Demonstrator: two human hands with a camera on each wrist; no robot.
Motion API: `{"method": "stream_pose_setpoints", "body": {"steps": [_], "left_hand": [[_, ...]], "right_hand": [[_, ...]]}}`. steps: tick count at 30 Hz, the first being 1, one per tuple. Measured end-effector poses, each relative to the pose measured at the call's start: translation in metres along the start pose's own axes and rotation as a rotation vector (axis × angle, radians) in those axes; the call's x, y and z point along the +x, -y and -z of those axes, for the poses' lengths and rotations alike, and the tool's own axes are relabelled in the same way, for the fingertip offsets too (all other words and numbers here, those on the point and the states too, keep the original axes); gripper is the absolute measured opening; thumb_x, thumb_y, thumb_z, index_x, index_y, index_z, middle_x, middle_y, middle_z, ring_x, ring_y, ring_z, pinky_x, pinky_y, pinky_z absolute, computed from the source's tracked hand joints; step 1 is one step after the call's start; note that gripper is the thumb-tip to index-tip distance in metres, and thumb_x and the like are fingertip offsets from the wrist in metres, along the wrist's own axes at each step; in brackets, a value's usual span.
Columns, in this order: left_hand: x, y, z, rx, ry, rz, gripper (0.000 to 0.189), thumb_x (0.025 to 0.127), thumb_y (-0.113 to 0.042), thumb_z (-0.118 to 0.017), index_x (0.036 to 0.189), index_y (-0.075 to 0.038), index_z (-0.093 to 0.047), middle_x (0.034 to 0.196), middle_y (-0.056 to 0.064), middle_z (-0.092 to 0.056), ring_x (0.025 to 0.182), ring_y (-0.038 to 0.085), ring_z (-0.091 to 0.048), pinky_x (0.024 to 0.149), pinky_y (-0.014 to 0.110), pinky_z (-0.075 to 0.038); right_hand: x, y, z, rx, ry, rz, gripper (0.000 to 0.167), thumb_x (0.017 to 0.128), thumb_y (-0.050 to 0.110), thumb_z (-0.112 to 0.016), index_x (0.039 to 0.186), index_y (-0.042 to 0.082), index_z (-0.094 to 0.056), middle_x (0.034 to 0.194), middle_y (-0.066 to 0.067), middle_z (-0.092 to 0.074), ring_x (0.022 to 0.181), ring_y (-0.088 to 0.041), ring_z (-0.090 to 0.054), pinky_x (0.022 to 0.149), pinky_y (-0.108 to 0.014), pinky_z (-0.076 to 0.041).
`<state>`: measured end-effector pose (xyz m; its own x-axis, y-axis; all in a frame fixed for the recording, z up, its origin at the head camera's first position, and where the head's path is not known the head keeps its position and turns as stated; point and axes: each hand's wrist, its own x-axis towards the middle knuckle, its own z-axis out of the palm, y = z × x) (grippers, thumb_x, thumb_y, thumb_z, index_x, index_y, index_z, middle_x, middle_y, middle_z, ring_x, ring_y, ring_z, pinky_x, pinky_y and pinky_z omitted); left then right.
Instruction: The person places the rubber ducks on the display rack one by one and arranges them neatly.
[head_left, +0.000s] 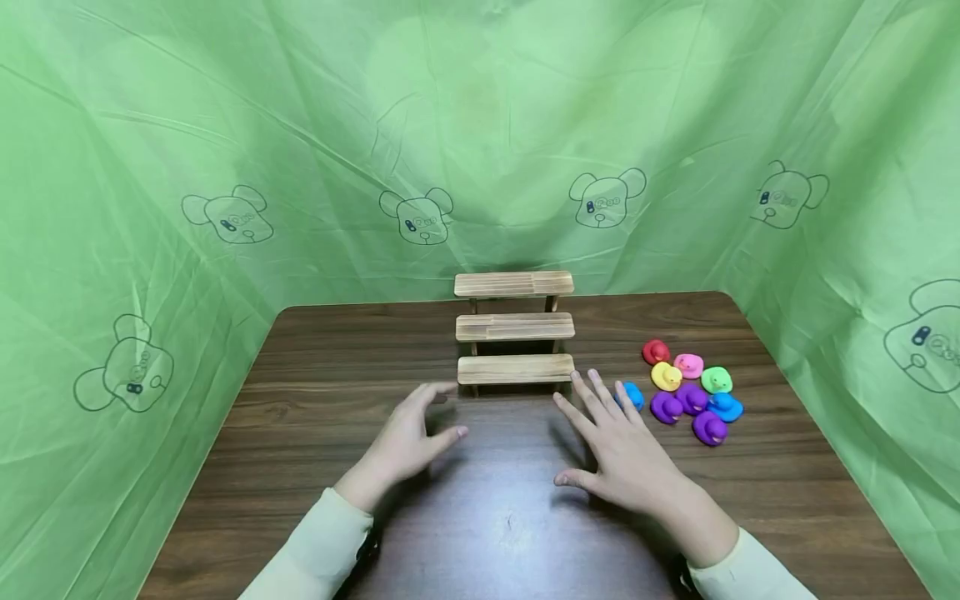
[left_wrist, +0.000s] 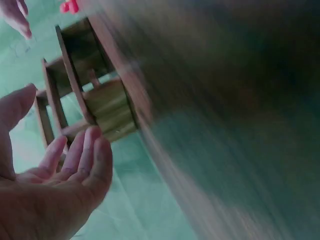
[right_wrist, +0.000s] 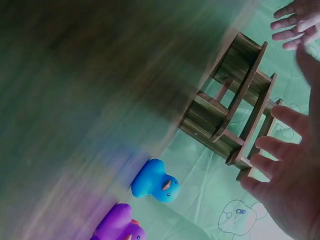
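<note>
While left hand and right hand are hovering wide, empty, by the shelf, seemingly positioning, gripping is needing a narrower spread

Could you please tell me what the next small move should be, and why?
I'd suggest moving the bare right hand to the small blue toy duck nearest it: that hand holds nothing, and this duck and the other colourful toy ducks sit on the dark wood-grained table, off the three-tiered wooden stand.
</note>
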<state>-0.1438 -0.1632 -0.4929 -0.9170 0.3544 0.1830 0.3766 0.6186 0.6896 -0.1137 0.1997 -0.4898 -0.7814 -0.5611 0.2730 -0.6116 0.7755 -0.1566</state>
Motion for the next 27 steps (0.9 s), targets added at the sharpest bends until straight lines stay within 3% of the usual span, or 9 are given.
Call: {"method": "stream_pose_setpoints", "body": {"steps": [4,8,12,17,23,27], "left_hand": [[0.022,0.012,0.001,-0.270,-0.074,0.137,0.059,0.087,-0.007,-0.086,0.139,-0.003,-0.058,0.136,0.020,-0.064,0.121,0.036,-0.065,0.106,0.049,-0.054],[0.045,0.020,-0.002,-0.418,-0.109,0.151,0.060,0.085,0.004,-0.085,0.138,0.007,-0.056,0.141,0.025,-0.060,0.127,0.039,-0.061,0.109,0.045,-0.052],[0.061,0.025,-0.006,-0.478,-0.098,0.178,0.065,0.084,0.004,-0.086,0.141,0.008,-0.055,0.145,0.025,-0.058,0.133,0.039,-0.058,0.111,0.043,-0.050],[0.073,0.033,-0.011,-0.539,-0.082,0.224,0.070,0.082,0.008,-0.086,0.143,0.008,-0.052,0.146,0.027,-0.056,0.135,0.039,-0.056,0.113,0.048,-0.048],[0.079,0.039,-0.011,-0.556,-0.029,0.246,0.077,0.081,0.006,-0.088,0.148,0.006,-0.050,0.150,0.026,-0.054,0.135,0.036,-0.057,0.113,0.045,-0.048],[0.081,0.040,-0.010,-0.548,0.020,0.264,0.079,0.079,0.003,-0.091,0.147,0.004,-0.052,0.149,0.023,-0.056,0.133,0.036,-0.059,0.111,0.042,-0.050]], "right_hand": [[0.003,-0.005,0.005,0.081,-0.111,0.008,0.078,0.084,0.046,-0.088,0.147,0.010,-0.059,0.163,-0.015,-0.042,0.147,-0.039,-0.041,0.121,-0.063,-0.031],[0.005,-0.014,0.011,0.173,-0.204,-0.062,0.057,0.085,0.028,-0.089,0.134,0.009,-0.068,0.135,-0.009,-0.066,0.124,-0.032,-0.062,0.106,-0.055,-0.050],[0.002,-0.031,0.015,0.267,-0.250,-0.218,0.041,0.087,0.018,-0.087,0.124,0.010,-0.072,0.113,-0.003,-0.072,0.103,-0.025,-0.070,0.086,-0.049,-0.060],[-0.005,-0.056,0.017,0.448,-0.232,-0.418,0.035,0.091,0.014,-0.085,0.123,0.012,-0.071,0.109,-0.006,-0.074,0.094,-0.025,-0.072,0.078,-0.047,-0.063],[-0.013,-0.076,0.019,0.514,-0.236,-0.506,0.036,0.092,0.017,-0.084,0.125,0.009,-0.071,0.115,-0.012,-0.075,0.094,-0.027,-0.072,0.076,-0.022,-0.060],[-0.017,-0.086,0.019,0.518,-0.214,-0.546,0.041,0.093,0.018,-0.083,0.129,0.003,-0.069,0.119,-0.014,-0.074,0.098,-0.030,-0.071,0.076,-0.018,-0.057]]}}
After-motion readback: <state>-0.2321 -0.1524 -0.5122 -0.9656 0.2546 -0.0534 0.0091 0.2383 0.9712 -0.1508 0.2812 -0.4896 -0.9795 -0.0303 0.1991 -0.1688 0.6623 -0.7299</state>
